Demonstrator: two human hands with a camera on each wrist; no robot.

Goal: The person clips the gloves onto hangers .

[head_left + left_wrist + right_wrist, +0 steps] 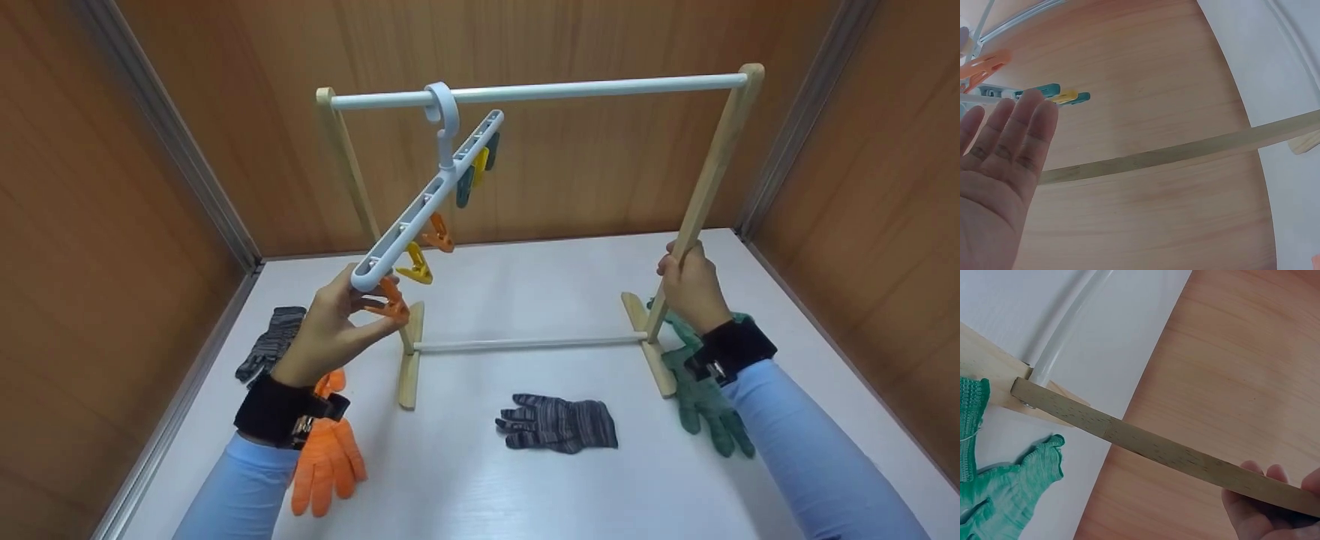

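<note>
The rack [705, 180] has uprights and feet of pale, matt bare wood with fine grain, which shows plainly in the right wrist view. Its top rail [570, 90] and lower bar [525, 344] look smooth, white and faintly glossy. The hanger [431, 202] is smooth white plastic with a light sheen, and its pegs [416, 264] are shiny coloured plastic. The striped glove [559, 424], the green glove [1010, 484] and the orange glove [326, 457] are soft knitted cloth, matt and ribbed. The table [525, 480] is smooth, matt white. The walls [112, 187] are wood-grain panels with a satin finish.
</note>
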